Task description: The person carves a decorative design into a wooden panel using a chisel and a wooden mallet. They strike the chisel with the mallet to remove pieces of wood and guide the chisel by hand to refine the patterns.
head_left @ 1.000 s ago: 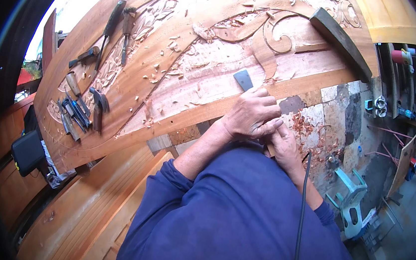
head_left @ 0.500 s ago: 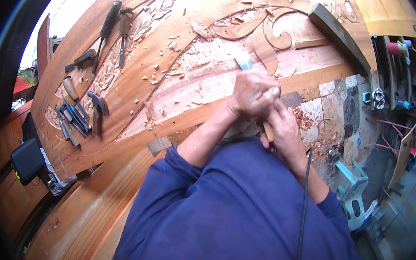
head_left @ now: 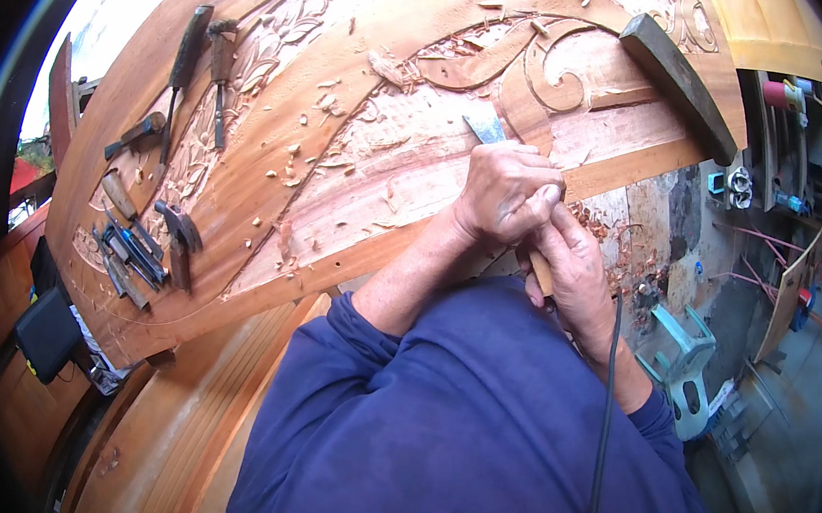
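My left hand is wrapped round the lower part of a chisel, close above its flat metal blade. My right hand grips the wooden handle just behind it, the two hands touching. The blade points away from me and lies at the recessed ground of a carved wooden panel, beside a raised scroll. Its cutting edge is too small to judge whether it bites the wood. Pale shavings are scattered over the panel.
Several carving tools lie on the panel's left, with a hammer beside them. A heavy wooden bar rests at the upper right. A turquoise plastic stool stands on the right. A black cable hangs over my front.
The view has turned slightly, so the panel and its tools sit a little differently in the picture. Both hands keep their hold on the chisel, with little visible movement.
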`<state>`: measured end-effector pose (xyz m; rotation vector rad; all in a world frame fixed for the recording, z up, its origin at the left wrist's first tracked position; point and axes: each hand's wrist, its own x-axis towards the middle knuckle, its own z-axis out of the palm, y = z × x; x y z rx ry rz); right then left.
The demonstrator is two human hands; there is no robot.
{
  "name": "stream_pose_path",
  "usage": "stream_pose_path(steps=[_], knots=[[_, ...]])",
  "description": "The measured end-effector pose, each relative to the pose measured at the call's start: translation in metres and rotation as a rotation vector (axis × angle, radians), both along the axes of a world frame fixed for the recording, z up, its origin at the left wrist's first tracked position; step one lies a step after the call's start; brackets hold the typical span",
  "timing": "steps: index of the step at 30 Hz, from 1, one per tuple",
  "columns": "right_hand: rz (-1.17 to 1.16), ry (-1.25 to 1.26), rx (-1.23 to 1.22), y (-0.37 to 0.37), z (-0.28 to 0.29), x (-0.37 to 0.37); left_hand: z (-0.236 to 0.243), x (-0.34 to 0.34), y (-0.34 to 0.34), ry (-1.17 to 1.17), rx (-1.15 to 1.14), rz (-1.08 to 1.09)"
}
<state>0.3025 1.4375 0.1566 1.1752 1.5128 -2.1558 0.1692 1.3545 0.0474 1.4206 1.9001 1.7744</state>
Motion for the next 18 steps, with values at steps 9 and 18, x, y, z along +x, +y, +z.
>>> stream_pose_path(steps=[9,18], knots=[[-0.006,0.157,0.106,0.014,-0.040,-0.002,-0.011,-0.014,0.017,0.041,-0.061,0.035],[-0.012,0.078,0.051,-0.003,-0.007,-0.010,-0.011,-0.010,0.005,-0.037,-0.009,-0.005]])
